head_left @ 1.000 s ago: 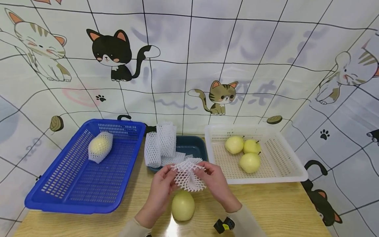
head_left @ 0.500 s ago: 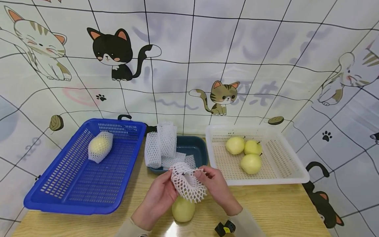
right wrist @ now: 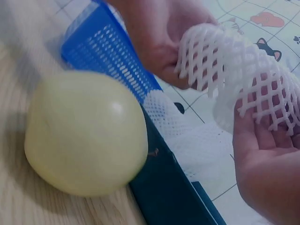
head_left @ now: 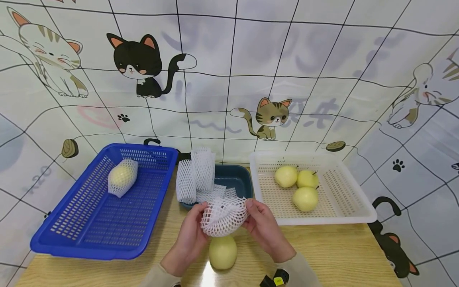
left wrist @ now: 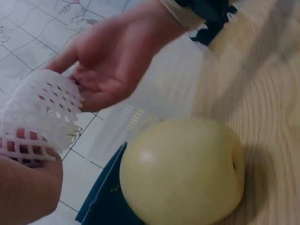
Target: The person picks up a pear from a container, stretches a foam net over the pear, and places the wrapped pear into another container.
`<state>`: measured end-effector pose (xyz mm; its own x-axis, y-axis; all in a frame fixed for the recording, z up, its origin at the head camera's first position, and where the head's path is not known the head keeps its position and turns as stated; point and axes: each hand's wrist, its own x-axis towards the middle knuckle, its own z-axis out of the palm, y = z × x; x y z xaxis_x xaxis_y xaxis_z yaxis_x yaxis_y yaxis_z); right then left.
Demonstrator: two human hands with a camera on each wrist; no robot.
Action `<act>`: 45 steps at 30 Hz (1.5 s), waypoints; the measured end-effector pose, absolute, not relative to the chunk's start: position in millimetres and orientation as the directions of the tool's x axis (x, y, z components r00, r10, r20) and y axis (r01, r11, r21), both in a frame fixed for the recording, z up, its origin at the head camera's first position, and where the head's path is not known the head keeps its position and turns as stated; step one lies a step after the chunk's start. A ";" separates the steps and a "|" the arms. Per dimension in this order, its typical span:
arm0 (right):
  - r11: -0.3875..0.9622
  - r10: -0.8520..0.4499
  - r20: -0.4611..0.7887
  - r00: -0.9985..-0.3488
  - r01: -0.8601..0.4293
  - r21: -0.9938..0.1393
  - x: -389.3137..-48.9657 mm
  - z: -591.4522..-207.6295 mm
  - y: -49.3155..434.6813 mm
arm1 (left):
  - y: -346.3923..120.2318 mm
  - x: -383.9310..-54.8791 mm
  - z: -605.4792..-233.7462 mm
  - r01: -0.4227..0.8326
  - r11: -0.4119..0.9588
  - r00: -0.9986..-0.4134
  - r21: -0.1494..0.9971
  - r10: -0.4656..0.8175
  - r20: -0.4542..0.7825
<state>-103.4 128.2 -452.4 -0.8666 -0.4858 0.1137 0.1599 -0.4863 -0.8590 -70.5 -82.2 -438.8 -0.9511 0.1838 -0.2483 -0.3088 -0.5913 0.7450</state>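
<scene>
In the head view, a white foam fruit net is held stretched between both hands above the table. My left hand grips its left side, and my right hand pinches its right edge between thumb and fingers. Fingers of both hands show partly through the mesh in the right wrist view. Just below the net, a round pale yellow-green fruit, like an apple or a pear, sits on the wooden table, apart from both hands. The wrist views show this fruit bare and close up.
Behind the hands stands a dark teal tub with several foam nets. On the left, a blue basket contains one netted fruit. A white basket with 3 bare fruits is on the right.
The net's opening has turned away, and its rounded side now faces the camera. The right hand has shifted its grip to the net's right edge. The fruit below has stayed put.
</scene>
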 end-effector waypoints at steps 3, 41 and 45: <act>-0.518 -0.530 0.124 -0.839 0.204 -0.830 -102.8 -450.9 128.6 | -86.3 -70.8 -440.1 -0.272 -0.544 -0.960 0.794 0.215 -0.181; 0.484 -0.636 0.570 -0.519 -0.845 -0.229 -94.3 -475.0 127.1 | -128.4 -83.9 -480.8 0.755 0.614 -0.618 0.230 0.548 0.564; 0.512 -0.611 0.572 -0.547 -0.824 -0.242 -94.3 -478.4 125.1 | -125.0 -84.5 -481.7 0.746 0.626 -0.627 0.226 0.548 0.554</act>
